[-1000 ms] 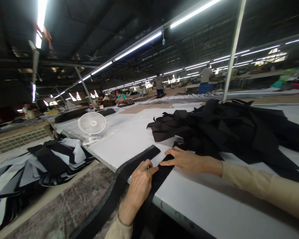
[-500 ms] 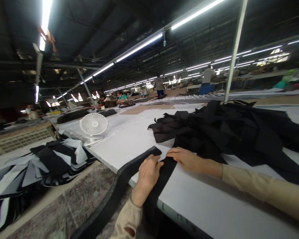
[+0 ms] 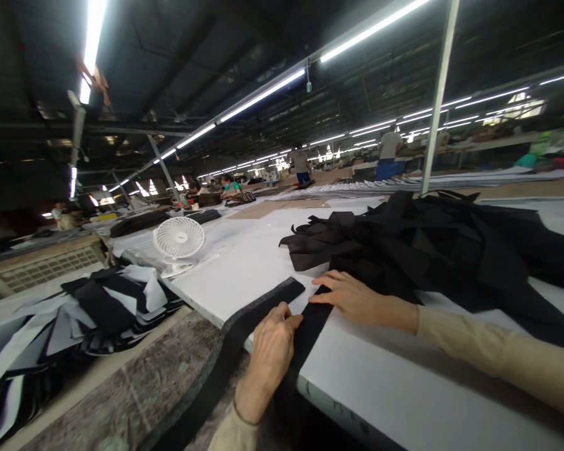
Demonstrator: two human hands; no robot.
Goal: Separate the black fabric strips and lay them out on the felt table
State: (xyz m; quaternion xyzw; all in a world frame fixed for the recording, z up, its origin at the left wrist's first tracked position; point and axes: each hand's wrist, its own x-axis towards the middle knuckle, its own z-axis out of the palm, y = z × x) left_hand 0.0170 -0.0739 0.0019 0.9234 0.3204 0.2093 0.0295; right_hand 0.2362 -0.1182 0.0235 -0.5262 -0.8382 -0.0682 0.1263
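Observation:
Two black fabric strips run over the near edge of the white table. My left hand (image 3: 273, 338) lies between them, fingers curled and thumb against the forefinger, pinching at the left edge of the right-hand strip (image 3: 314, 329). The exact grip is partly hidden. My right hand (image 3: 350, 297) rests at the far end of that same strip, fingers stretched out and the thumb apart from the forefinger. Left of my left hand, the other strip (image 3: 232, 341), with a greyish fuzzy edge, curves down from the table across a mottled surface.
A heap of black fabric pieces (image 3: 404, 244) covers the table (image 3: 357, 382) behind my right hand. A small white fan (image 3: 178, 238) stands at its left edge. Fanned black, grey and white pieces (image 3: 98, 307) lie on the left. A metal post (image 3: 439, 100) rises behind the heap; several people work farther back.
My left hand has drawn back slightly toward me along the strip. My right hand has shifted a little left, its thumb and forefinger now spread apart. The strips lie almost as before.

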